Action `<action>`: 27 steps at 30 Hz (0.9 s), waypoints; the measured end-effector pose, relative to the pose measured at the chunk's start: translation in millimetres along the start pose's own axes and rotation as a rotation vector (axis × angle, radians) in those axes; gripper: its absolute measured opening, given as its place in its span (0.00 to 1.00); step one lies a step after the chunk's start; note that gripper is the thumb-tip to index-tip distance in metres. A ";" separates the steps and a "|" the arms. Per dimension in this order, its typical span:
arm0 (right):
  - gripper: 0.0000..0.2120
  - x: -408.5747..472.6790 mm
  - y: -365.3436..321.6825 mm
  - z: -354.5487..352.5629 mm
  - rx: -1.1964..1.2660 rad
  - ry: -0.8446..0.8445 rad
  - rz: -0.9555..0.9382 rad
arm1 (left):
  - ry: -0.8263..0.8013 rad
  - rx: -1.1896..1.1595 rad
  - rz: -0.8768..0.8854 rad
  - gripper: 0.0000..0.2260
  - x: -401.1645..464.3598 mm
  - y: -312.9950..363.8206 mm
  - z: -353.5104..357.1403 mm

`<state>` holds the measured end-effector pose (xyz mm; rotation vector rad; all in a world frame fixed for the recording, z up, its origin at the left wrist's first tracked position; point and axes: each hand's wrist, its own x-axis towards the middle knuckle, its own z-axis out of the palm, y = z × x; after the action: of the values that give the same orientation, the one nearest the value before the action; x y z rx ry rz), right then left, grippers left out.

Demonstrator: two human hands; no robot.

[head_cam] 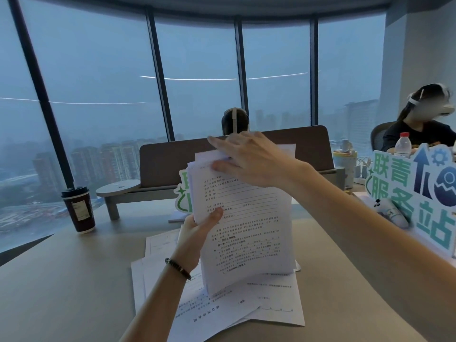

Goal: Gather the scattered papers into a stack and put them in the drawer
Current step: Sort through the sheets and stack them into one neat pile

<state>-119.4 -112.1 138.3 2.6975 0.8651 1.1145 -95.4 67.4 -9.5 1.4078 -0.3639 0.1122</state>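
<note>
A stack of printed white papers [246, 223] stands upright on its lower edge on the desk, tilted slightly. My left hand [197, 230] grips the stack's left edge, thumb on the front sheet. My right hand [249, 159] rests on the stack's top edge, thumb on the front and fingers over the back. Several loose sheets [222, 309] lie flat and overlapping on the desk under the stack. No drawer is in view.
A dark paper coffee cup [79, 210] stands at the left. A grey monitor riser [118, 187] and a brown divider panel [308, 144] sit behind the papers. A teal cutout sign [419, 193] is at the right. Two people sit beyond, and a water bottle [403, 144].
</note>
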 end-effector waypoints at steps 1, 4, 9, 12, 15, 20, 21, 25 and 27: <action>0.33 0.3 -1.7 2.2 0.001 -0.043 0.007 | -0.001 -0.001 -0.002 0.11 -0.2 0.2 0.2; 0.34 0.8 -4.6 9.1 0.043 -0.096 0.040 | 0.001 -0.003 -0.006 0.11 -0.2 0.2 0.4; 0.34 0.9 -9.8 20.3 -0.013 -0.084 0.023 | 0.010 0.043 0.014 0.07 1.9 -2.1 -1.0; 0.35 1.8 -8.7 24.7 -0.028 -0.095 0.060 | 0.021 0.075 0.023 0.06 3.8 -4.3 -2.6; 0.36 -6.7 4.3 34.9 -0.083 0.011 0.162 | 0.020 0.068 0.038 0.08 3.8 -5.8 -2.3; 0.41 -53.2 31.2 73.3 0.150 0.476 0.604 | 0.022 0.051 0.049 0.11 5.1 -6.9 -3.3; 0.43 -63.2 32.9 81.7 0.393 0.496 0.710 | 0.021 0.050 0.047 0.12 5.5 -7.3 -3.4; 0.39 -98.9 22.5 115.2 1.415 0.269 0.886 | 0.027 0.047 0.039 0.14 7.5 -10.4 -4.6; 0.27 -113.0 12.6 136.4 1.517 0.161 0.886 | 0.029 0.073 0.048 0.13 7.3 -17.3 -5.6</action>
<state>-86.1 -166.8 -27.3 4.6324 0.5702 0.8544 -82.5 69.0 -24.2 1.4684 -0.3728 0.1870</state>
